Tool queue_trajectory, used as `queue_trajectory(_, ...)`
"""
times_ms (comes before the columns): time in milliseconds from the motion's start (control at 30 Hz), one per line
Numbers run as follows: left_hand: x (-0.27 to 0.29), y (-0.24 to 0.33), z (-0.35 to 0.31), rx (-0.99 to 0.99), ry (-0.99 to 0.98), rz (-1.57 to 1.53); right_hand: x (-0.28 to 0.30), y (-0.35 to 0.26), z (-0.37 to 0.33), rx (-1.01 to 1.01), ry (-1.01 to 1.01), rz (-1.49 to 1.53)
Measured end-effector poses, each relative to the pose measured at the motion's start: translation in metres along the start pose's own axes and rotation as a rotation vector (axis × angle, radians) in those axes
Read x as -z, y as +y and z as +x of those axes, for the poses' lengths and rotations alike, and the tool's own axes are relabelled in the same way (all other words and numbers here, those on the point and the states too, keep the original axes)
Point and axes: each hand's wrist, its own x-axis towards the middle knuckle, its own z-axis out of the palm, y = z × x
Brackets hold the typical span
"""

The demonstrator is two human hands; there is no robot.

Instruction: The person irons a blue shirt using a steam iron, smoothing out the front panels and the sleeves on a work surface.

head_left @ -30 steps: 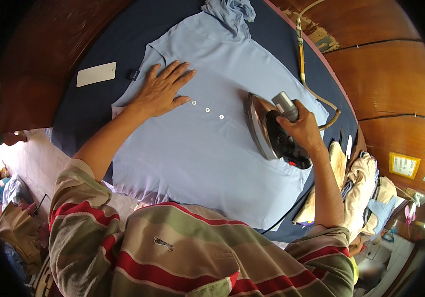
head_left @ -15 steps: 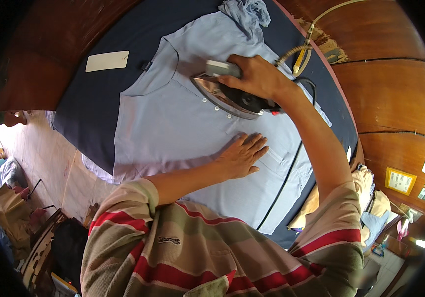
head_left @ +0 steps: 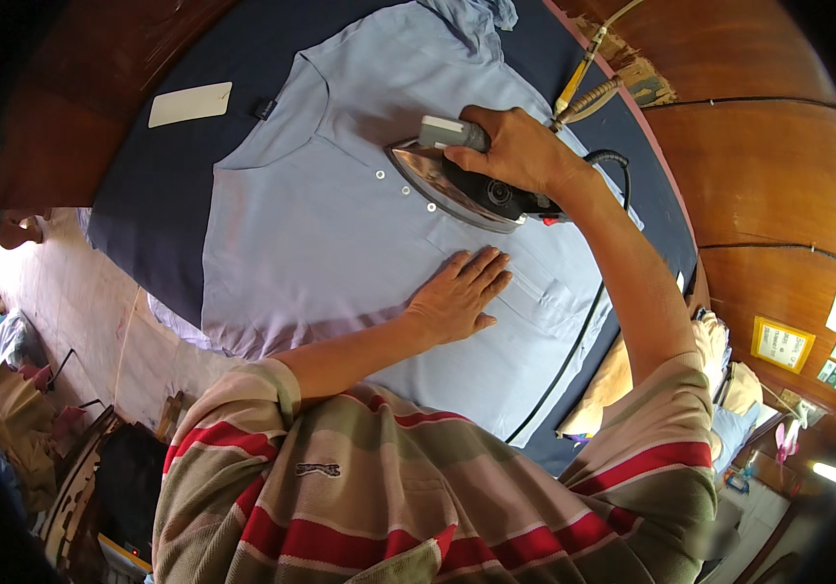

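A light blue shirt (head_left: 291,229) with a buttoned front opening lies spread on a dark blue ironing surface (head_left: 136,185). My right hand (head_left: 520,151) is closed round the grey and black handle of a clothes iron (head_left: 462,190). Its metal soleplate rests on the shirt just beside the row of white buttons (head_left: 405,190). My left hand (head_left: 459,295) lies flat on the cloth below the iron, fingers stretched out. A black cord (head_left: 574,355) runs from near the iron across the shirt's right part. Under my palm the cloth is hidden.
A white card (head_left: 190,104) lies beyond the collar on the left. A yellow-ended hose (head_left: 577,78) hangs at the far right edge by a wooden wall (head_left: 759,165). Folded clothes (head_left: 720,389) sit at the right; bags and cloth (head_left: 24,399) are at the lower left.
The iron stands slightly farther right over the shirt, past the buttons. My left hand still lies flat on the cloth. The whole view has shifted a little.
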Motion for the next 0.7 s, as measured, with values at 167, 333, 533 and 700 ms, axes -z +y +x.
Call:
queue_trajectory(167, -0.009, 0.000, -0.002, -0.089, 0.101, 0.004, -0.001, 0.006, -0.022, -0.057, -0.015, 0.030)
queue_trajectory(333, 0.019, -0.024, -0.017, -0.353, 0.059, -0.319, -0.003, 0.023, -0.051, -0.155, 0.013, 0.106)
queue_trajectory(533, 0.069, -0.154, -0.037, 0.214, 0.372, -0.105, -0.018, -0.013, -0.098, -0.398, 0.126, 0.214)
queue_trajectory(700, 0.082, -0.217, -0.028, 0.284, 0.013, 0.241, -0.037, -0.028, -0.107, -0.547, 0.128, 0.330)
